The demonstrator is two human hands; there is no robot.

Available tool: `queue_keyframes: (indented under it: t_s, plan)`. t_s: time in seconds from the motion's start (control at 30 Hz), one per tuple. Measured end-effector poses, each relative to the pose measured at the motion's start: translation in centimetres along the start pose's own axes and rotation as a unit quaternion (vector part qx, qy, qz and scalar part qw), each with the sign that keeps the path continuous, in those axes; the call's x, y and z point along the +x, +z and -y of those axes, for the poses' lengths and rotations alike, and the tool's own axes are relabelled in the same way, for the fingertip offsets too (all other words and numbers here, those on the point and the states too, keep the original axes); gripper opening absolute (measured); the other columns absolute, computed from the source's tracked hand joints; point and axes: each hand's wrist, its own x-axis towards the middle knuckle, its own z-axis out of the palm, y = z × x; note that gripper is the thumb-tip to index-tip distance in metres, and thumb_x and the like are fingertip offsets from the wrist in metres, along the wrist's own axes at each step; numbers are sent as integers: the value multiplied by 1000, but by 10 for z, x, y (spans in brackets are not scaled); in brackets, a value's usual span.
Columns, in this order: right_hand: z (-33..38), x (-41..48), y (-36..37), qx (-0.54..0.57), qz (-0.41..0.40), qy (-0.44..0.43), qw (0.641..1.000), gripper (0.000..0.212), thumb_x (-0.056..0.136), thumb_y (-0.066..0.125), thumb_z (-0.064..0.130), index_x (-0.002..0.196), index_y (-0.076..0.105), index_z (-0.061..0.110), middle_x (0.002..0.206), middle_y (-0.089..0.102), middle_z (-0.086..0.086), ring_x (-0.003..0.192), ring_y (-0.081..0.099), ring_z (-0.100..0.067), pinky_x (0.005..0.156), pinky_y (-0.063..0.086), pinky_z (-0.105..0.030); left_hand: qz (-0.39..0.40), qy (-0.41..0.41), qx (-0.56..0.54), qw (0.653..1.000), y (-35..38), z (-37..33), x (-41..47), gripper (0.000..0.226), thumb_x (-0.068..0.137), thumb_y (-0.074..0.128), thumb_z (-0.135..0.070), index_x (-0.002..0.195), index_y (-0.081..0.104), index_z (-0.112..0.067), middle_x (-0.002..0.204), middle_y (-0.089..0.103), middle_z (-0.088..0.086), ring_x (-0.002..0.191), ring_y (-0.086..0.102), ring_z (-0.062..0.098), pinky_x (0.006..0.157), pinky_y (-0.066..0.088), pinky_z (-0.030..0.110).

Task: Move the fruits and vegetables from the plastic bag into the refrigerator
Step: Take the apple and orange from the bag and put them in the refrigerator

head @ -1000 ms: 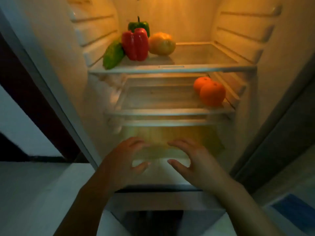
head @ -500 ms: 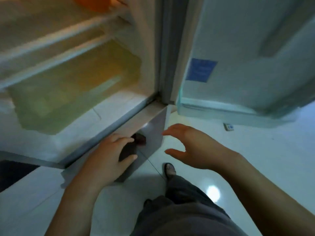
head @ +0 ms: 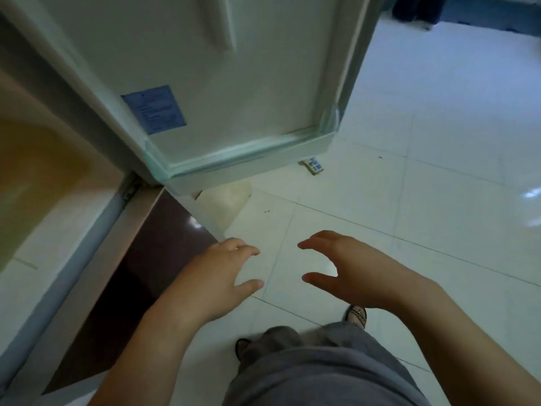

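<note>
Hovering: left hand (head: pixel 216 276), right hand (head: pixel 351 273), empty | one refrigerator door (head: pixel 234 83) open

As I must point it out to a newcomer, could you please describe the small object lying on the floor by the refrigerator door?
Find the open refrigerator door, hanging over the white tiled floor. Follow its bottom edge to the outer corner, where a small flat object lies on the tiles, partly under the door. It is white with blue markings, unlike the dark specks nearby.

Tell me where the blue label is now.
In the head view, left of centre, the blue label is stuck low on the inner side of the open refrigerator door, near its hinge edge.
</note>
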Motion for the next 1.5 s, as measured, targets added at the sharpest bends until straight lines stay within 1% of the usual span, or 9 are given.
queue_keyframes:
  t_s: [0.17, 0.3, 0.5, 0.63, 0.73, 0.87, 1.03, 1.23, 1.5]
  plan:
    - [-107, -51, -45, 26, -42, 60, 997, 54, 89, 52, 47, 138, 35, 34, 141, 38, 15, 120, 45, -6, 93, 36, -18, 36, 37, 58, 997, 11, -95, 87, 56, 86, 50, -53, 137, 36, -32, 141, 36, -11, 127, 36, 9, 104, 37, 34]
    - [-209, -96, -79, 12, -85, 138, 987, 53, 89, 51, 47, 137, 37, 31, 140, 40, 13, 116, 48, -10, 92, 39, -23, 46, 117, 55, 991, 25, -207, 173, 55, 86, 50, -53, 135, 38, -34, 141, 37, -12, 127, 38, 10, 105, 37, 36]
    - [-294, -113, -126, 41, -89, 165, 981, 51, 89, 53, 46, 135, 40, 31, 139, 43, 12, 118, 48, -10, 97, 41, -26, 60, 150, 24, 987, 13, -315, 234, 53, 86, 50, -54, 135, 37, -38, 141, 38, -16, 122, 42, 5, 99, 39, 27]
    - [-323, -73, -150, 54, -66, 118, 989, 49, 89, 52, 46, 135, 40, 32, 139, 43, 13, 118, 49, -10, 98, 41, -28, 58, 97, 40, 993, -6, -305, 259, 53, 85, 49, -55, 134, 36, -39, 140, 39, -17, 110, 47, 5, 97, 40, 28]
    - [-340, -25, -170, 58, -49, 78, 994, 48, 90, 52, 44, 134, 41, 31, 137, 44, 12, 119, 47, -10, 98, 40, -27, 48, 38, 52, 997, -23, -282, 290, 54, 86, 49, -54, 135, 37, -36, 141, 39, -14, 122, 44, 7, 101, 39, 31]
    - [-363, 44, -215, 50, -5, 37, 998, 50, 89, 55, 43, 135, 41, 30, 137, 44, 12, 122, 44, -9, 99, 37, -25, 37, -7, 24, 999, -46, -265, 353, 53, 85, 51, -54, 133, 40, -35, 138, 42, -12, 121, 45, 8, 101, 40, 32]
    - [-402, 111, -301, 2, -25, 67, 997, 51, 89, 52, 45, 136, 37, 32, 138, 43, 13, 117, 48, -10, 95, 40, -24, 48, 24, 45, 998, -105, -282, 463, 55, 87, 48, -53, 137, 35, -33, 144, 37, -9, 126, 41, 11, 102, 39, 33]
    - [-430, 196, -375, -31, -49, 66, 996, 51, 89, 52, 48, 136, 37, 34, 140, 41, 15, 119, 48, -7, 96, 40, -22, -38, 40, 1, 998, -174, -285, 531, 54, 90, 43, -53, 139, 30, -35, 144, 35, -12, 126, 40, 10, 98, 41, 33]
    - [-376, 358, -413, -102, 82, -131, 983, 52, 88, 52, 48, 135, 38, 33, 139, 44, 11, 122, 44, -10, 102, 38, -27, -133, -141, -53, 980, -210, -214, 537, 52, 90, 44, -50, 138, 32, -32, 139, 40, -10, 119, 45, 11, 94, 44, 32]
